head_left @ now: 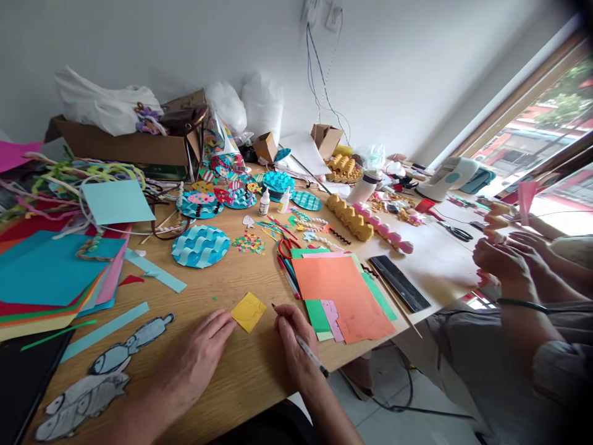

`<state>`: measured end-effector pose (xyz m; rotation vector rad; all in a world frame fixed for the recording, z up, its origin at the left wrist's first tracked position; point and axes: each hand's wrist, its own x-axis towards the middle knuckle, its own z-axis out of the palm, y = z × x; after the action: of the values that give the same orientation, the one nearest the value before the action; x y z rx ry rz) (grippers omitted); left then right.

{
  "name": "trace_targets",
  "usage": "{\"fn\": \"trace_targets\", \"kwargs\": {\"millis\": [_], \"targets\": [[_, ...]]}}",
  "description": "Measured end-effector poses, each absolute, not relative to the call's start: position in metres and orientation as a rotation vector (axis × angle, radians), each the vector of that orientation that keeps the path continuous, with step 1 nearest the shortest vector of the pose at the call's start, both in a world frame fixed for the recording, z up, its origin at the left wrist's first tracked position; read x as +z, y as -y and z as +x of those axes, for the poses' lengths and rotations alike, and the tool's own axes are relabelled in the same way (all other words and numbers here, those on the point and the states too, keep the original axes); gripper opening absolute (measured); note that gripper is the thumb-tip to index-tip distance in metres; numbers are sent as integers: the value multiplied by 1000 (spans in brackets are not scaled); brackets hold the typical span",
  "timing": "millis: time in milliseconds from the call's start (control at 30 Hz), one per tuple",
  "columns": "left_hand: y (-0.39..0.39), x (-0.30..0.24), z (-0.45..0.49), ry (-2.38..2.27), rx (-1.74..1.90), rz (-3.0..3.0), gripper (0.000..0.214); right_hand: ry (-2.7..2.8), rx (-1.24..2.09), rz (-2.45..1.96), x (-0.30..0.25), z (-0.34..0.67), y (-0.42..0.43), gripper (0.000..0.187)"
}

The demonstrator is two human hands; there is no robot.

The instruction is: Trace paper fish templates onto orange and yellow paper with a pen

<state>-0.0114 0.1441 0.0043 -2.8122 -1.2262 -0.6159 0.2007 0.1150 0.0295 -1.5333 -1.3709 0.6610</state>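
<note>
A small yellow paper square (249, 313) lies on the wooden table, turned cornerwise, with a faint drawn outline on it. My left hand (204, 349) rests flat beside it, fingertips touching its left corner. In my right hand (294, 337) is a pen (309, 353) with a pale barrel and a black end, its tip just right of the square. Orange paper (340, 296) lies on green sheets right of that hand, with a pink cut piece (332, 320) at its lower edge. Grey fish cutouts (83, 402) and a blue-grey fish cutout (132, 346) lie left of my left hand.
Coloured paper sheets (50, 266) are stacked at the left. Farther back are woven blue paper ovals (201, 246), paper confetti (249, 243), glue bottles (264, 203) and red-handled scissors (290, 247). A black ruler (399, 283) lies right. Another person's hands (504, 259) work at the far right.
</note>
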Motion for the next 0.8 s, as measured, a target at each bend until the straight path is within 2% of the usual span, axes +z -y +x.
{"fn": "trace_targets", "kwargs": {"millis": [400, 600, 800], "targets": [[-121, 6, -3, 1052, -537, -2780, 55, 1913, 264, -1376, 21, 203, -101, 19], [-122, -1, 0, 1067, -556, -2738, 50, 1742, 532, -1392, 35, 197, -110, 21], [-119, -3, 11, 1197, -546, -2710, 44, 1407, 851, -1447, 36, 193, -127, 9]]}}
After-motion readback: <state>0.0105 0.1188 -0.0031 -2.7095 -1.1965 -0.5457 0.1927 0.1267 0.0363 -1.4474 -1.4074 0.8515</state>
